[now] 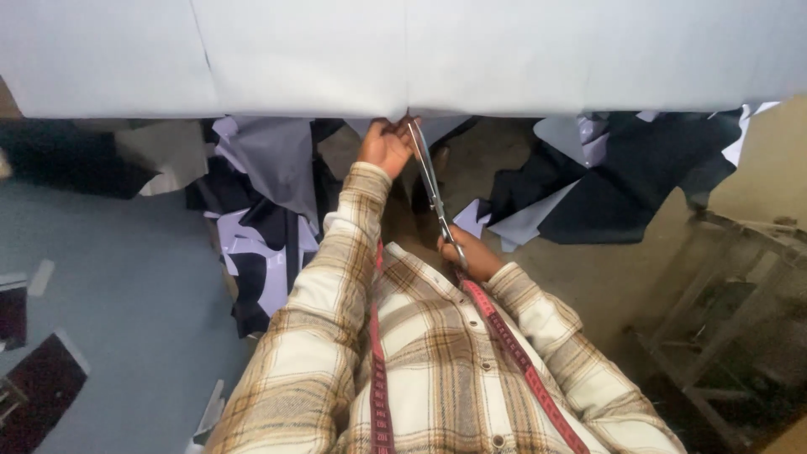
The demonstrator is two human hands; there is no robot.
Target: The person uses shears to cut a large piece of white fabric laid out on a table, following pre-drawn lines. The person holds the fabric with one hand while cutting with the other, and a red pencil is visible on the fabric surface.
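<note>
From the head camera I take the pale sheet across the top as my landmark. My left hand is up at the sheet's lower edge, fingers curled and pinching that edge just left of where the blades meet it. My right hand sits well below the sheet, close to my chest, closed around the handles of the long scissors; I cannot tell exactly how the fingers sit in the loops, since the hand covers them. The scissors run up from that hand at a slant, their tip touching the sheet's lower edge right beside my left fingertips. I cannot tell whether the blades are parted. A red measuring tape hangs round my neck over the plaid shirt, well below the sheet. Beneath the sheet's edge, dark and lilac fabric scraps lie heaped on the floor, to either side of my arms.
</note>
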